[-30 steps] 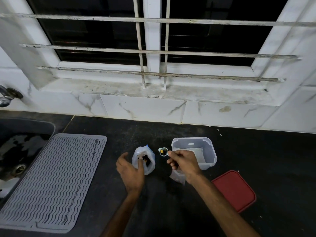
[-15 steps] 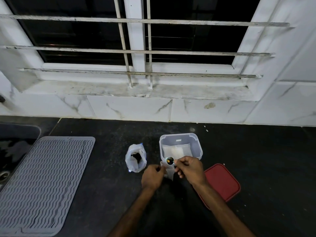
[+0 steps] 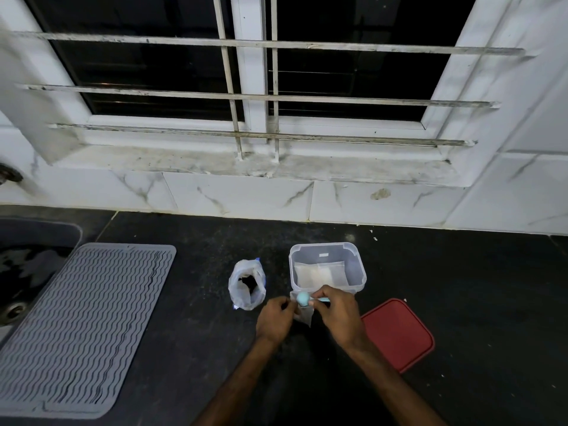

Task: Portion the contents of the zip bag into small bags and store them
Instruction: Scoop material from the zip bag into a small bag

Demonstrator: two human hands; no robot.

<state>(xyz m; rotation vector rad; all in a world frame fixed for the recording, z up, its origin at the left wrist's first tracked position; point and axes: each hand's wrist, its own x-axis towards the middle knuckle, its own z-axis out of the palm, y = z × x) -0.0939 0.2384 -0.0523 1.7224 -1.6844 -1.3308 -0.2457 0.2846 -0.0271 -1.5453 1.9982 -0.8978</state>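
Both work lower centre: left grip (image 3: 275, 319) pinches small bag (image 3: 304, 317), right grip (image 3: 338, 315) holds spoon (image 3: 302, 299); tip slowly, inside its mouth.

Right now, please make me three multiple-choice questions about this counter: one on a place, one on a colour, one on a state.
1. Where is the lid from the clear tub? A) inside it B) on the counter, right of it C) behind it
2. What colour is the spoon in the right hand? A) pale blue B) red C) black
3. The zip bag is A) sealed flat B) standing open C) tipped over
Answers: 1B, it lies flat there; 2A, its bowl looks pale blue; 3B, its mouth gapes upward.
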